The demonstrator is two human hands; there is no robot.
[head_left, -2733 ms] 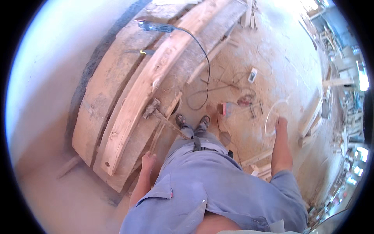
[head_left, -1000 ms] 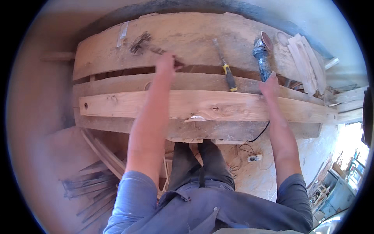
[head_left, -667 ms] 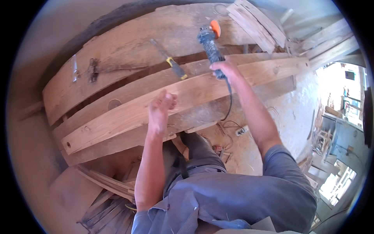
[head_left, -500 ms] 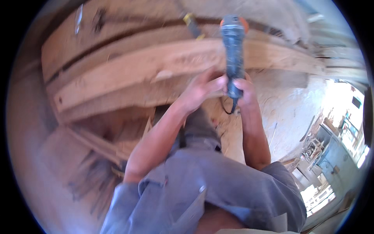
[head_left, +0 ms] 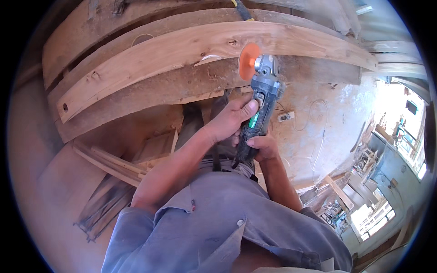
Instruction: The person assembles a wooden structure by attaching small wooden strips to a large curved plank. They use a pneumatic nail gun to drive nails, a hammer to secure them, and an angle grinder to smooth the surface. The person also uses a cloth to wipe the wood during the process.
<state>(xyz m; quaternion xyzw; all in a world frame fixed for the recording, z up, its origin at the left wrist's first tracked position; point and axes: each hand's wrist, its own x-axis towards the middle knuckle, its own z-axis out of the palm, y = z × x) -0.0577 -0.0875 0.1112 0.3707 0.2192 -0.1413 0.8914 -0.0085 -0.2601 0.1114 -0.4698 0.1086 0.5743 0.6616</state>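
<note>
Both my hands are on an angle grinder (head_left: 268, 88) with a grey and black body, held in front of me. Its orange disc (head_left: 247, 63) faces left and stands over the near edge of a long pale plank (head_left: 168, 52); whether they touch I cannot tell. My left hand (head_left: 234, 116) wraps the middle of the body, its thumb beside the switch. Lower down, my right hand (head_left: 265, 144) is closed round the rear end of the handle, and its fingers are partly hidden behind the tool.
The pale plank lies on wider, darker boards (head_left: 154, 102). A yellow and black hand tool (head_left: 242, 10) rests at the far edge. A white socket box (head_left: 286, 116) with a loose cord is to the right. Lower left are wood strips (head_left: 111, 166) and thin dark rods (head_left: 102, 209).
The grinder has come down nearer to me and tilted, with its orange disc now in view at the left. My hands have turned with it, and the view has shifted.
</note>
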